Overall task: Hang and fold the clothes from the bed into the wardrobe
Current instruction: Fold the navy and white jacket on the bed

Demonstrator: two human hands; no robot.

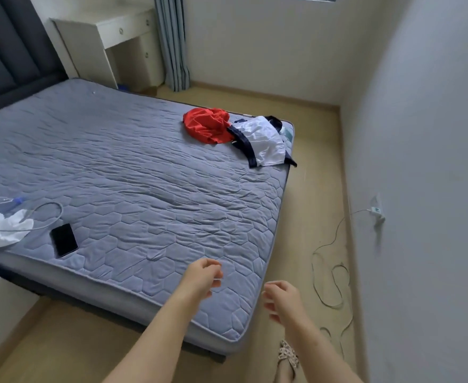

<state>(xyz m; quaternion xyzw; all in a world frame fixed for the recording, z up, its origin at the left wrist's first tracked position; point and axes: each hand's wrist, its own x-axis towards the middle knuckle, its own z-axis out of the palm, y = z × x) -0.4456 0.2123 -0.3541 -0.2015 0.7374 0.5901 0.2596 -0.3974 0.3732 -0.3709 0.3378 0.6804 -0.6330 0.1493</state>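
Fingers (217,274) of the left hand (202,277) are loosely curled with small gaps between them and hold nothing. The hand hovers over the near corner of the bed (144,167). The right hand (282,299) is just beside it at 3 o'clock, past the mattress edge and above the floor (315,167). Its fingers (271,306) are curled the same slack way and are also empty.

The clothes lie well apart from both hands, at about 12 o'clock from them, on the far corner of the bed. A crumpled red garment (208,125) touches a white garment with dark navy trim (263,142), which lies at its 4 o'clock and reaches the mattress edge.

At 9 o'clock from the hands a black phone (63,240) lies flat on the quilted cover. A white cable (51,214) loops past it to a heap of white cloth (6,230) at the bed's left edge. A second cable (332,275) trails over the floor at 3 o'clock, up to a wall plug (376,211). A white bench (111,29) stands at 11 o'clock beside a grey curtain (172,42).
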